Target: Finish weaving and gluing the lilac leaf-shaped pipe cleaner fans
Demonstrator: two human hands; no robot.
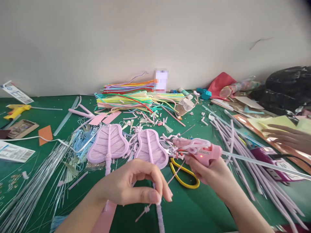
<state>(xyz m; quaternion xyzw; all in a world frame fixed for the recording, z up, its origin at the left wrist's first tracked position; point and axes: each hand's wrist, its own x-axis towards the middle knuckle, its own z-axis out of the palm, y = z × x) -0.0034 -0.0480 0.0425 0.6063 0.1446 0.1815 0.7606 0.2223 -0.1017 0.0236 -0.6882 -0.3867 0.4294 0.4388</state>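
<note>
My left hand (138, 184) arches over the handle of a lilac pipe-cleaner fan (152, 150), with thumb and fingertips closed on the wrapped handle. Part of that handle is hidden by the hand, and its lower end sticks out below the fingers. My right hand (206, 170) is wrapped around a pink hot glue gun (204, 152) with a small light glowing on its side. A long clear glue stick (255, 161) extends from its rear. Left of the held fan lies a second lilac fan (108, 144). Yellow-handled scissors (184, 181) lie below the glue gun.
Pipe cleaners (126, 98) in many colours are piled at the back. Lilac pipe cleaners (257, 174) and a purple power strip (272, 161) lie right; metal wires (36, 184) and a yellow glue gun (17, 111) lie left. Another person's hand (289, 137) is at the right.
</note>
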